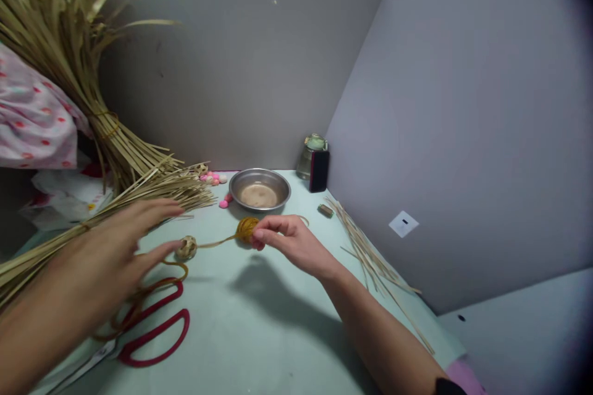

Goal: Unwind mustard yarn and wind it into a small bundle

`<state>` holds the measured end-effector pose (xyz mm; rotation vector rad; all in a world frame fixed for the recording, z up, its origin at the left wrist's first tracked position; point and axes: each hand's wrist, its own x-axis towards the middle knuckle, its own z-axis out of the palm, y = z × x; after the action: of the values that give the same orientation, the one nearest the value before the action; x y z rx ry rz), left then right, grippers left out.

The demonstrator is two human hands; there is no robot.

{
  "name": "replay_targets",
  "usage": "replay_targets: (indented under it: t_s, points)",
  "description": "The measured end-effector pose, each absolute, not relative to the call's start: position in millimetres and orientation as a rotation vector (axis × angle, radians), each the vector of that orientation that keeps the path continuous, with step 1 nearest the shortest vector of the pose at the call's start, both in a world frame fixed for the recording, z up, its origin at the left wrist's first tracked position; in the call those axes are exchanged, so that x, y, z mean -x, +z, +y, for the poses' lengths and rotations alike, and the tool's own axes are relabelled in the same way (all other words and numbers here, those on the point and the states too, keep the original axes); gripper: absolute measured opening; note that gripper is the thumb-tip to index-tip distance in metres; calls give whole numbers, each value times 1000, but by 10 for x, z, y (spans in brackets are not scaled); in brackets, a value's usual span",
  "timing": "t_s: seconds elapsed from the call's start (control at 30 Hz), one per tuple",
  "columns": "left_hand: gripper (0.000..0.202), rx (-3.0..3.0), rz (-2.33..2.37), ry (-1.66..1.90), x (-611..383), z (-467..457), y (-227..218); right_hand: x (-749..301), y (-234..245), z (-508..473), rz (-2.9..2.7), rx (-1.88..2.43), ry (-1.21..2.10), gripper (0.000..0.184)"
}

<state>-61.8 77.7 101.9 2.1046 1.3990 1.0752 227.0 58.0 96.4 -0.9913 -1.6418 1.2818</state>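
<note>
On the pale green surface (222, 352) | right hand (290, 244) pinching a mustard woven ball (244, 228) just before the steel bowl (259, 190) | left hand (125, 241) open, fingers spread, fingertip beside a small woven ball (186, 248) | strip (215, 242) joins both balls | red scissors (155, 327) near the left hand.

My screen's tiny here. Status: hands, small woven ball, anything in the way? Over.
Left hand open, fingertips at small woven ball. Right hand pinches yellow coil, strip joins both. Red scissors near left hand.

Grey partition walls (241, 74) meet in a corner behind a pale green table (231, 352).
</note>
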Motion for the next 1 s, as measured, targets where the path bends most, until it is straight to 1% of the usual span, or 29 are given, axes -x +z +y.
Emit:
replay_targets:
  t_s: [0.07, 0.13, 0.23, 0.37, 0.43, 0.5, 0.63, 0.7, 0.83, 0.93, 1.0]
  points:
    - [50, -2140, 1343, 869, 258, 614, 1107, -2211, 1008, 507, -1705, 998, 1257, 23]
    - [53, -2115, 1179, 783, -46, 480, 1136, -2165, 1051, 441, -1746, 996, 1241, 22]
    - [46, -2047, 1094, 829, -266, 405, 1103, -2149, 1095, 387, -1773, 987, 1203, 26]
    - [21, -2110, 1079, 808, -176, 465, 1086, -2208, 1108, 408, -1724, 934, 1275, 33]
    - [25, -2188, 1090, 834, -90, 498, 1108, -2238, 1111, 431, -1669, 898, 1331, 35]
    - [26, -2214, 1108, 870, -36, 515, 1138, -2253, 1122, 443, -1638, 895, 1349, 31]
    - [25, -2147, 1154, 904, -26, 508, 1206, -2237, 1161, 418, -1662, 1010, 1287, 10]
    - [25, -2105, 1167, 911, -41, 495, 1239, -2218, 1177, 396, -1673, 1040, 1268, 6]
    - [26, -2070, 1151, 928, -66, 480, 1278, -2187, 1186, 375, -1685, 1012, 1246, 11]
    - [26, -2104, 1119, 913, -72, 490, 1277, -2185, 1183, 380, -1714, 990, 1233, 12]
    - [25, -2126, 1106, 898, -56, 504, 1270, -2188, 1173, 375, -1768, 1015, 1094, 11]
